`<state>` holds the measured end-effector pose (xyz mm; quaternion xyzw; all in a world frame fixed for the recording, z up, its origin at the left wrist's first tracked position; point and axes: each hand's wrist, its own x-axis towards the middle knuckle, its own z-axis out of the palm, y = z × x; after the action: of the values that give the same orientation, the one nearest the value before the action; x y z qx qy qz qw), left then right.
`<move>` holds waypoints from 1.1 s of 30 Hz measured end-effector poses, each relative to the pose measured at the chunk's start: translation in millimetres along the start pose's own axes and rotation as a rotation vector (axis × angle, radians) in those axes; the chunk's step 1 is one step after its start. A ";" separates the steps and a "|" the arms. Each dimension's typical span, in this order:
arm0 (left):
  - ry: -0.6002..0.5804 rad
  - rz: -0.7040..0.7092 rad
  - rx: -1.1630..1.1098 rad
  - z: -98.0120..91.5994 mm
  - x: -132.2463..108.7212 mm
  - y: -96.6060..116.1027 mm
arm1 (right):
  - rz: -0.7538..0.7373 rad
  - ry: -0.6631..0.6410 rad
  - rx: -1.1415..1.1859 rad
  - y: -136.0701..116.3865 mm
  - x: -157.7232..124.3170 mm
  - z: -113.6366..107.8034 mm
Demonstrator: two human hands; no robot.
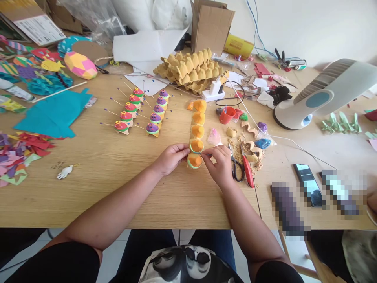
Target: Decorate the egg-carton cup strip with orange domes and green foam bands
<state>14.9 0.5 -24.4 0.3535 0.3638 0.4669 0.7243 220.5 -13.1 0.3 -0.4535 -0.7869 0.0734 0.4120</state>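
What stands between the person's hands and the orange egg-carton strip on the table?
Nothing visible. The left hand and right hand both hold the orange egg-carton strip at its near end; the scissors lie apart, rightward.

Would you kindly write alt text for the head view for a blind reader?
The left hand and right hand pinch a strip of orange-painted egg-carton cups on a light wooden table; black-handled scissors lie right of them.

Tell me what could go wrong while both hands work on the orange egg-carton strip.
The scissors lie right beside the right hand; a sideways slip could catch the blades. The left hand steadies only the near end of the orange egg-carton strip, so the far cups might swing. The fan, if running, could scatter paper scraps.
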 end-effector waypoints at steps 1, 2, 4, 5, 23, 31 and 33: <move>0.000 0.002 0.001 0.0 0.1 -0.2 | -0.001 0.002 -0.011 0.0 0.0 -0.1; -0.001 0.001 0.001 -0.1 0.1 -0.3 | -0.002 0.006 -0.022 -0.2 0.0 -0.3; 0.000 -0.002 0.001 -0.1 -0.1 -0.6 | -0.004 0.014 -0.042 -0.8 -0.1 -0.7; -0.001 -0.003 0.001 0.0 -0.2 -0.7 | -0.005 0.017 -0.049 -1.2 -0.1 -0.9; -0.003 0.001 0.056 0.9 -1.5 -0.1 | 0.020 0.013 -0.090 -3.0 0.0 -2.3; -0.007 -0.033 -0.096 2.3 -1.0 2.0 | 0.164 0.059 0.161 -3.0 1.7 -5.6; 0.001 -0.031 -0.131 2.8 -1.2 4.3 | 0.190 0.078 0.155 -3.4 2.1 -6.3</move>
<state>15.1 0.3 -19.1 0.2997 0.3382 0.4784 0.7529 222.2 -15.0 7.2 -0.4951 -0.7159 0.1551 0.4672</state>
